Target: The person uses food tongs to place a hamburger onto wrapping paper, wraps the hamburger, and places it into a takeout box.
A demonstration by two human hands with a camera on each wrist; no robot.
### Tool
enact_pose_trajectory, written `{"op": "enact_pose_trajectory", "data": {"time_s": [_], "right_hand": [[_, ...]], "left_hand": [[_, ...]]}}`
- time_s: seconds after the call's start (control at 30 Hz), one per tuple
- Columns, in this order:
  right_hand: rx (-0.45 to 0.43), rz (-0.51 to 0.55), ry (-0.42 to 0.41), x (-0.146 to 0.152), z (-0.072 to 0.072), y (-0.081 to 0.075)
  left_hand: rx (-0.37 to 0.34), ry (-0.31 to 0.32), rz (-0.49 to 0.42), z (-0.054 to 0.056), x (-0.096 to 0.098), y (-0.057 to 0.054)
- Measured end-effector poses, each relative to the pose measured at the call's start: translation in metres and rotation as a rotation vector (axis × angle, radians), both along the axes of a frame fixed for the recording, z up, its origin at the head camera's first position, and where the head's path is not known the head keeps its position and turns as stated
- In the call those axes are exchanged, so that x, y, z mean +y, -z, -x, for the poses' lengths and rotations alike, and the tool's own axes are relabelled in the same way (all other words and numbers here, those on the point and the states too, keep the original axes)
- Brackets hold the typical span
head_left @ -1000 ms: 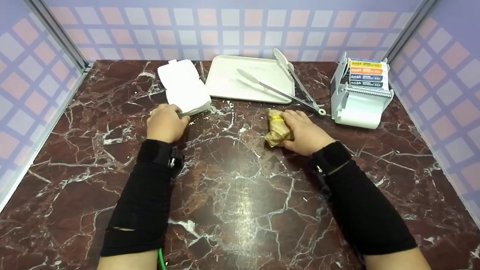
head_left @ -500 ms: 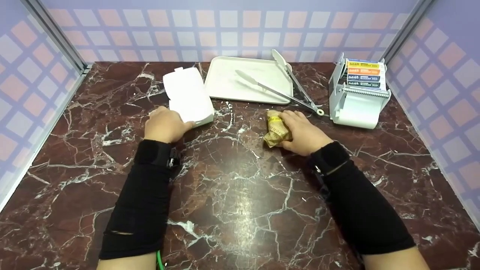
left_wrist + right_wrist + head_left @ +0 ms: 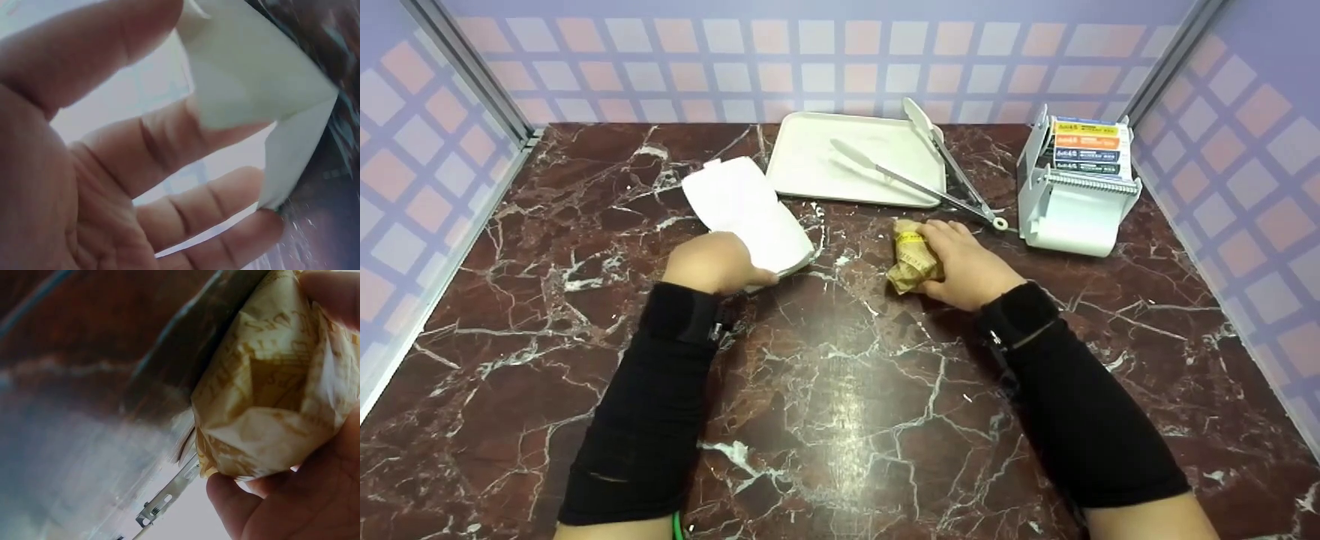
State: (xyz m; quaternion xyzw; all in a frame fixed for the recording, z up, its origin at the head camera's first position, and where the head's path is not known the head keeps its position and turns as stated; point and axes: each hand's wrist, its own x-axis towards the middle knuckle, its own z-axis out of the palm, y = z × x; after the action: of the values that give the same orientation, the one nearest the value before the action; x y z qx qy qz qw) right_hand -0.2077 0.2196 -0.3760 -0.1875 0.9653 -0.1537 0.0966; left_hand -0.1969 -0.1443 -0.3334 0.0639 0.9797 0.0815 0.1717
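Note:
My left hand (image 3: 711, 262) grips the left side of an open white takeout box (image 3: 761, 221), whose lid lies folded back away from me. Up close in the left wrist view, the thumb is at one wall of the box (image 3: 247, 67) and the other fingers reach behind it. To the right, my right hand (image 3: 971, 266) holds a small food parcel (image 3: 913, 259) wrapped in brown printed paper with a yellow band. Thumb and fingers curl round the parcel (image 3: 270, 444) in the right wrist view; its folded paper end faces the camera. What is inside the wrapping is hidden.
A cream tray (image 3: 810, 165) lies at the back. Spread metal tongs (image 3: 911, 193) lie partly across it, hinge end toward the right. At back right stands a dispenser (image 3: 1076, 221) with a white roll and coloured printed labels. Tiled panels enclose the marbled table (image 3: 840, 420).
My left hand has drawn the white box toward me and to the right, its near end swinging rightward. The right hand and the wrapped parcel stay in place.

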Motion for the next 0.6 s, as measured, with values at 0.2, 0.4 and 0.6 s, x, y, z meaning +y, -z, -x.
{"op": "enact_pose_trajectory", "data": {"time_s": [0.2, 0.4, 0.6], "right_hand": [[-0.005, 0.003, 0.0, 0.0, 0.0, 0.0], [-0.001, 0.012, 0.0, 0.0, 0.001, -0.001], [0.027, 0.042, -0.016, 0.008, 0.003, 0.0]], "left_hand": [[-0.03, 0.074, 0.021, -0.008, 0.018, -0.003], [-0.027, 0.121, 0.031, -0.016, 0.035, -0.003], [-0.03, 0.161, 0.051, -0.023, 0.049, -0.004]]}}
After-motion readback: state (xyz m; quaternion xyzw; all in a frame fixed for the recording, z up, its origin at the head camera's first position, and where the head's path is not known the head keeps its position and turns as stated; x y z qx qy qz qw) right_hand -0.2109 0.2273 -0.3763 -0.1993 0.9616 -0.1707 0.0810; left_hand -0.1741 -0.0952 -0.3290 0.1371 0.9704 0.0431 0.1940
